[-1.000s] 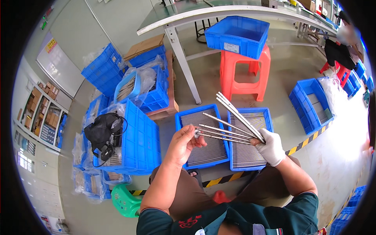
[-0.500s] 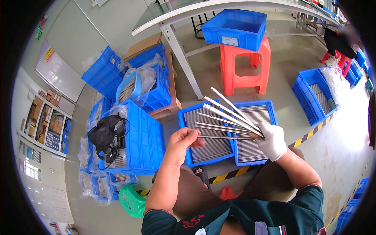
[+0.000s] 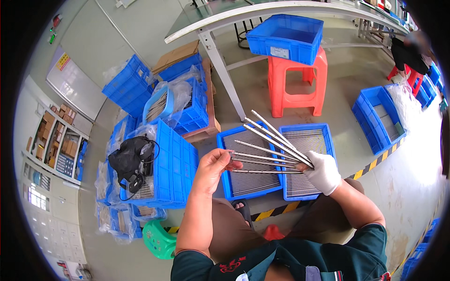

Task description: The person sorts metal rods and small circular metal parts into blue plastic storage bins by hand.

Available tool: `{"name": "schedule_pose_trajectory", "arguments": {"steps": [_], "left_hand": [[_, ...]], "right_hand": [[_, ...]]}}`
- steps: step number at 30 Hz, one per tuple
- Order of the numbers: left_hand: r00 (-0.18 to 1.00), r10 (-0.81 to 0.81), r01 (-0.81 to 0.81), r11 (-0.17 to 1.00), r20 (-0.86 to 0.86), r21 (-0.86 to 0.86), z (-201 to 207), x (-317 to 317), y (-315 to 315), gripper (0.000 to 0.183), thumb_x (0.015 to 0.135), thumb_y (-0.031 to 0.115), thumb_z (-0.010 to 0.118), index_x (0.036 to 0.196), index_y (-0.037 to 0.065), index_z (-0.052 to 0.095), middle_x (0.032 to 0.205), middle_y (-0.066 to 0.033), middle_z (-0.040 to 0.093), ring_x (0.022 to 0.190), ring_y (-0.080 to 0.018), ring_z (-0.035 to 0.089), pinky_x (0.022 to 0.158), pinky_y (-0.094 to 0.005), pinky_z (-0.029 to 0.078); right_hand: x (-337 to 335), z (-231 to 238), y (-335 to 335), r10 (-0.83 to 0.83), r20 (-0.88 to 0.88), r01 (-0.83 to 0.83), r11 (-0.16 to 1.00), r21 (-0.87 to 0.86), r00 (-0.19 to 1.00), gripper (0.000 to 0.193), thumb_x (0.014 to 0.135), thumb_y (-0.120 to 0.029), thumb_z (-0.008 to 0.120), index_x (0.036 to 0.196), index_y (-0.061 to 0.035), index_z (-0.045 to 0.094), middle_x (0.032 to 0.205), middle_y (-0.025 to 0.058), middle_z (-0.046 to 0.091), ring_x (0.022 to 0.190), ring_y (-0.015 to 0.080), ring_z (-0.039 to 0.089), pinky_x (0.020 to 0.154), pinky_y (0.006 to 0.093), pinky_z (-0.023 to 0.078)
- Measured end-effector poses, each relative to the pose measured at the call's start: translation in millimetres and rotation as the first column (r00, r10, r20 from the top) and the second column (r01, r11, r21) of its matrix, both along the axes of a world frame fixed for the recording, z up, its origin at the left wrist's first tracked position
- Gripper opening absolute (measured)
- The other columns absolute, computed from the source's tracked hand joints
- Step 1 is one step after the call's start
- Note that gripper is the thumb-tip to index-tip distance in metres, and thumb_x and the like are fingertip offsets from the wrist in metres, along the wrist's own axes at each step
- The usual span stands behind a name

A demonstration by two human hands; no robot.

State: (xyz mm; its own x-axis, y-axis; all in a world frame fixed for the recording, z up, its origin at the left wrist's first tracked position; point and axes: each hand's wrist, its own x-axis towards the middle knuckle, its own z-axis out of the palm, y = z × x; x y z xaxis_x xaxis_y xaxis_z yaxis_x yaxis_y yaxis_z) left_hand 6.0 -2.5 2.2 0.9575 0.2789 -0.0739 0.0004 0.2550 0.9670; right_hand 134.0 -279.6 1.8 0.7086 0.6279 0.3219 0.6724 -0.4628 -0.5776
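My right hand [image 3: 323, 173], in a white glove, is closed round the near ends of several thin metal rods [image 3: 276, 136]. They fan out up and to the left from its grip. My bare left hand [image 3: 213, 167] pinches the far tip of one rod between thumb and fingers; another rod's end lies just below them. Under the fan stand two blue trays, a left tray [image 3: 227, 186] and a right tray [image 3: 332, 146], both lined with rows of similar rods. The rods and my right hand partly cover them.
Stacked blue crates [image 3: 176, 164] with a black bag [image 3: 133, 161] stand at left, near a green stool [image 3: 158, 240]. Ahead, a red stool [image 3: 276, 89] bears a blue bin [image 3: 286, 49] beside a table [image 3: 220, 70]. Another rod crate [image 3: 363, 117] and a seated person [image 3: 405, 56] are at right.
My left fingers have shifted slightly upward along the rod ends and now pinch a different rod's tip. The rods' fan has turned a little in my right hand.
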Motion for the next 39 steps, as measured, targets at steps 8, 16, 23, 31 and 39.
{"name": "schedule_pose_trajectory", "arguments": {"steps": [8,16,23,31,39], "left_hand": [[0.999,-0.030,0.031,0.999,-0.014,0.042,-2,0,2,0.027,0.089,0.024,0.059,0.101,0.000,0.059,0.089,-0.0115,0.065,0.082,-0.0241,0.066,0.074,-0.0362,0.051],[0.995,-0.055,0.051,0.998,0.085,0.047,1,1,-5,0.016,0.089,0.010,0.058,0.102,0.002,0.058,0.097,-0.0143,0.066,0.086,-0.0173,0.064,0.076,-0.0268,0.047],[0.992,0.118,-0.122,0.976,0.033,0.181,11,-7,19,0.019,0.088,0.014,0.060,0.102,0.002,0.059,0.095,-0.0127,0.067,0.091,-0.0193,0.063,0.082,-0.0305,0.046],[0.997,-0.021,0.010,0.988,0.070,0.156,4,-4,5,0.022,0.088,0.017,0.061,0.102,0.000,0.061,0.097,-0.0124,0.066,0.092,-0.0194,0.062,0.086,-0.0306,0.044],[0.999,0.012,-0.019,0.975,0.034,0.222,9,-5,-6,0.020,0.086,0.009,0.061,0.103,-0.001,0.059,0.103,-0.0153,0.064,0.096,-0.0190,0.060,0.086,-0.0278,0.044]], "right_hand": [[1,0,-2,-0.002,0.028,0.002,1.000,0.012,1.000,0.026,0.076,-0.026,0.070,0.073,-0.0059,0.054,0.062,0.0156,0.057,0.061,0.0361,0.058,0.053,0.0412,0.046],[3,-7,0,0.052,-0.126,-0.051,0.999,0.008,0.991,0.021,0.077,-0.019,0.069,0.076,-0.0033,0.056,0.064,0.0181,0.057,0.062,0.0372,0.058,0.055,0.0405,0.045],[2,-10,0,0.066,-0.090,-0.067,0.998,-0.005,0.994,0.021,0.076,-0.022,0.069,0.075,-0.0055,0.056,0.061,0.0173,0.056,0.059,0.0372,0.057,0.053,0.0423,0.045],[-3,-5,6,0.071,-0.067,-0.074,0.996,-0.048,0.995,0.022,0.078,-0.026,0.067,0.074,-0.0055,0.058,0.059,0.0160,0.056,0.059,0.0359,0.058,0.054,0.0419,0.046],[-3,1,5,0.037,-0.062,-0.045,0.991,-0.124,0.997,0.023,0.079,-0.026,0.067,0.074,-0.0055,0.058,0.060,0.0158,0.057,0.059,0.0355,0.058,0.054,0.0415,0.046]]}}
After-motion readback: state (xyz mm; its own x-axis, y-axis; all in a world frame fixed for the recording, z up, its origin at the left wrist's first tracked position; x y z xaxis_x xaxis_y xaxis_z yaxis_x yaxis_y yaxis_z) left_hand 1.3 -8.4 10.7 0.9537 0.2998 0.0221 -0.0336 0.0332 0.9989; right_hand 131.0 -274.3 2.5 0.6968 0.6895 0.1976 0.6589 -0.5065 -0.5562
